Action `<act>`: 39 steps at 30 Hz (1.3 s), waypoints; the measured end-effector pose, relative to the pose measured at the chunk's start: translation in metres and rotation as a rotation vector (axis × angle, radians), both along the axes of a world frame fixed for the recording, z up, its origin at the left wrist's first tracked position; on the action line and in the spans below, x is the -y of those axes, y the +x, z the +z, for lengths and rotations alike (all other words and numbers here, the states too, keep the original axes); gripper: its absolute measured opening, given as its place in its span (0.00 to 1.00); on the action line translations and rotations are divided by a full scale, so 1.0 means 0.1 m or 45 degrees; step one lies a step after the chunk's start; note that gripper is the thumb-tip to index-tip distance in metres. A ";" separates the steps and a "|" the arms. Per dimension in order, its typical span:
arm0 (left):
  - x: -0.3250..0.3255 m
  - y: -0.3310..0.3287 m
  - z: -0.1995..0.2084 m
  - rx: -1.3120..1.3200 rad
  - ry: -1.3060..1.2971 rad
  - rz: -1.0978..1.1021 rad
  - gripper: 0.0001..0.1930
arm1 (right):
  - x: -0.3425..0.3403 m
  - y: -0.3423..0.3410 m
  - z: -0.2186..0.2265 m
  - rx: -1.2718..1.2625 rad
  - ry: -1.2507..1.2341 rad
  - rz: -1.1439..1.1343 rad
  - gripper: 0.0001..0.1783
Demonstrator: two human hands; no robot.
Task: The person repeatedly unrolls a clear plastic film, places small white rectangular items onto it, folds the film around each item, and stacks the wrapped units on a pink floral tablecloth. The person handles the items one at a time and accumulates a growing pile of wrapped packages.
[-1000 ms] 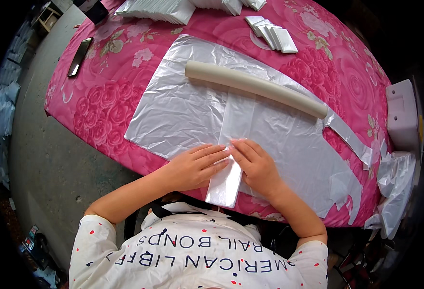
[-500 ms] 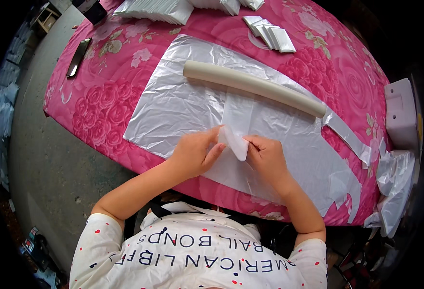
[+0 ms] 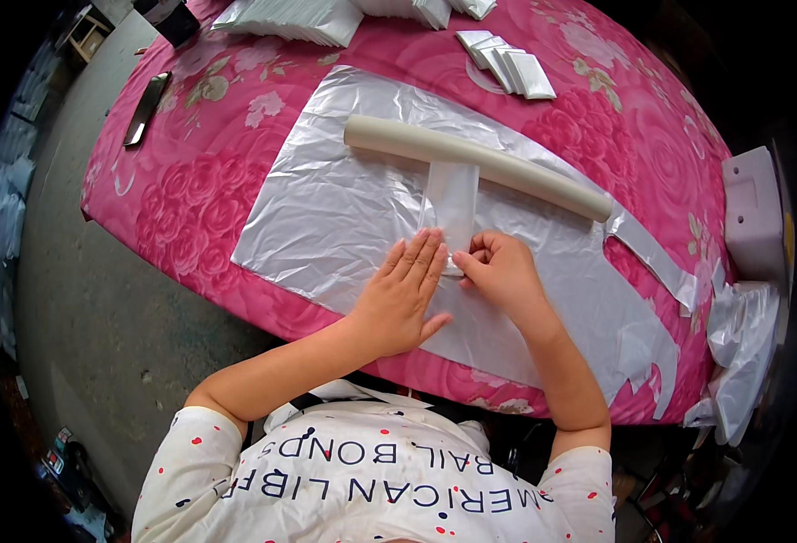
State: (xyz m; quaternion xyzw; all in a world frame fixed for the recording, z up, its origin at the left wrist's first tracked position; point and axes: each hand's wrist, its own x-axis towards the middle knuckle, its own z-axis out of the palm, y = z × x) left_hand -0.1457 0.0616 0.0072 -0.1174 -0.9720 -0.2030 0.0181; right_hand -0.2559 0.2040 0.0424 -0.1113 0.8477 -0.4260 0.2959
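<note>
Mid-frame, your left hand (image 3: 395, 303) lies flat, released, your right hand (image 3: 505, 273) pinches folded film (image 3: 451, 199); upper left stands a dark container (image 3: 170, 22).

The plastic sheet (image 3: 299, 199) lies on the tablecloth (image 3: 190, 222). The tube (image 3: 471, 163) rests across the sheet, behind both hands. The film strip (image 3: 451, 195) lies on the sheet, running from the tube toward the left hand (image 3: 398, 294) and right hand (image 3: 504, 273). The fanned packets (image 3: 507, 65) lie behind the tube; the packet rows (image 3: 294, 20) lie to their left. The loose film (image 3: 744, 339) hangs right of the sheet, before the box (image 3: 753, 213).
</note>
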 end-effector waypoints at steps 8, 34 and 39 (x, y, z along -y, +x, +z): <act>0.01 -0.06 0.00 -0.112 -0.021 0.087 0.37 | -0.12 0.09 -0.15 -1.349 0.041 0.466 0.31; 0.44 0.14 0.08 -0.343 0.076 -0.232 0.22 | -0.09 0.21 -0.27 -1.291 -0.417 0.829 0.16; 0.43 0.15 0.07 -0.351 0.147 -0.171 0.22 | -0.12 0.21 -0.21 -1.142 -0.372 0.755 0.16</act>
